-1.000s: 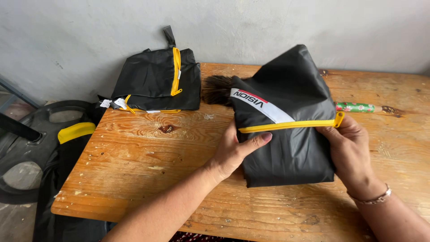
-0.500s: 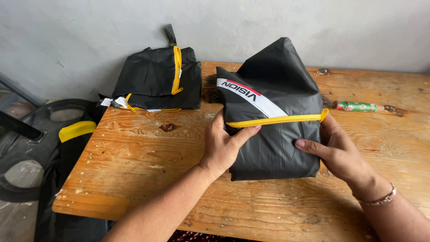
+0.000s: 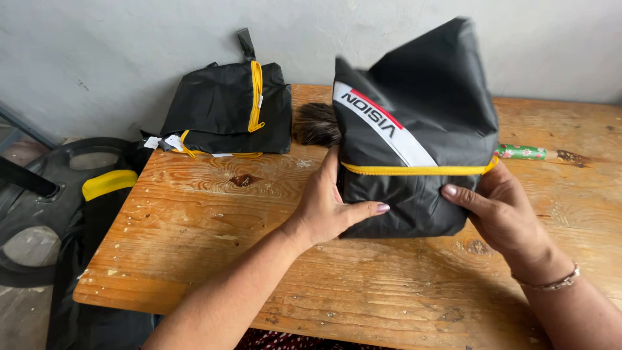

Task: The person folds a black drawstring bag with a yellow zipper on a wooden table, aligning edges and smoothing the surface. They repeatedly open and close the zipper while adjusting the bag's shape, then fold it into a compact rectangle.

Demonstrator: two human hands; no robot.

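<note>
Nearest, the left hand (image 3: 330, 210) is curled round the lower left corner of a black pouch (image 3: 414, 136), thumb laid across its front. At about four o'clock from it, the right hand (image 3: 499, 210) clasps the pouch's lower right corner, thumb on the front below the yellow zip (image 3: 414, 170). The pouch stands upright on the wooden table (image 3: 214, 220), bearing a white-and-red stripe. Behind it lie a dark brush (image 3: 316, 124) at ten o'clock and a green stick (image 3: 525, 153) at three. Farther, at ten o'clock, folded black pouches (image 3: 227, 110) lie stacked against the wall.
</note>
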